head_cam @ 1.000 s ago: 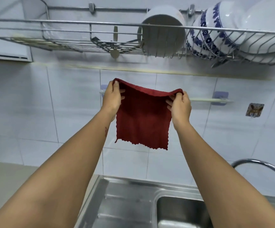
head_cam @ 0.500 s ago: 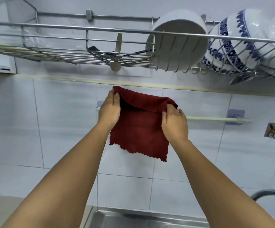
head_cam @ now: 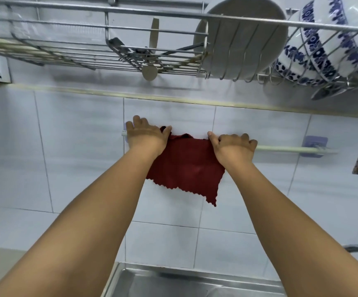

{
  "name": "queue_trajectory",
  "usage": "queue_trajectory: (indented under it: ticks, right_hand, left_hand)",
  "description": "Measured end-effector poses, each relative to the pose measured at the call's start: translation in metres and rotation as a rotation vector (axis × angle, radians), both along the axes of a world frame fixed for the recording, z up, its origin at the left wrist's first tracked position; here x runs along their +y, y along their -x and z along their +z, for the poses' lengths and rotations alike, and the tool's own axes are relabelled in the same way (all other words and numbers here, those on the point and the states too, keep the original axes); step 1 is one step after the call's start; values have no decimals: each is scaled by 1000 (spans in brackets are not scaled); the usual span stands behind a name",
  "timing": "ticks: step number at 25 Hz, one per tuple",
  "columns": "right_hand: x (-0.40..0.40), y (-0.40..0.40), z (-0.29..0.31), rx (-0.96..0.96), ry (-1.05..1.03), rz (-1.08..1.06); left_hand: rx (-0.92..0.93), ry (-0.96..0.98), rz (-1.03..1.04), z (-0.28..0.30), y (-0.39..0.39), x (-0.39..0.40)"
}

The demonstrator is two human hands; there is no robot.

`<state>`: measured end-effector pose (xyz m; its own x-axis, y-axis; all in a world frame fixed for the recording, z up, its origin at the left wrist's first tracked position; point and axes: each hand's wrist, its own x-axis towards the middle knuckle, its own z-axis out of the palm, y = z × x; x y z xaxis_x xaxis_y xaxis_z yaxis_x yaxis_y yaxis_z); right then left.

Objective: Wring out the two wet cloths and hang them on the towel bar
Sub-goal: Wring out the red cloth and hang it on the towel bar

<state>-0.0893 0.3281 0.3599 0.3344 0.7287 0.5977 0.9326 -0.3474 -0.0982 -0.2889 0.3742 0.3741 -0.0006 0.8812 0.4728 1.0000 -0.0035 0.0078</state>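
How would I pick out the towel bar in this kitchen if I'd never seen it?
Start at the wire dish rack high on the tiled wall and drop to the tiles beneath. The towel bar is the thin pale rod running sideways there, ending in a lilac wall mount. Unlike the rack's metal wires, it has a dark red cloth draped over it.

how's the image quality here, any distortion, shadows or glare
Head view: wide-angle bending curves the dish rack and splays the forearms; soft, even light, with a faint rack shadow on the wall tiles; mild glare on the sink; red cloth and towel bar reasonably sharp.
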Motion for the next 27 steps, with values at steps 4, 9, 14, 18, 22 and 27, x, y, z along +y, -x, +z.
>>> queue_trajectory:
  ticks: [4,9,14,18,22,27]
  right_hand:
    - [4,-1,-21,-65,-322,48]
    - [8,0,-11,-22,-338,8]
    - [5,1,-18,-192,-245,361]
    - [6,-2,-11,-214,-268,300]
    - [3,1,-19,-259,-419,274]
    - [7,-5,-23,-171,-250,315]
  left_hand:
    - [-263,-222,-120,-6,9,-1]
    - [-127,-403,-580,-20,23,0]
    - [-118,-238,-543,-21,24,1]
    - [33,-155,-307,-16,15,5]
    - [-22,-350,-494,-20,14,3]
    - [25,-96,-403,-14,13,9]
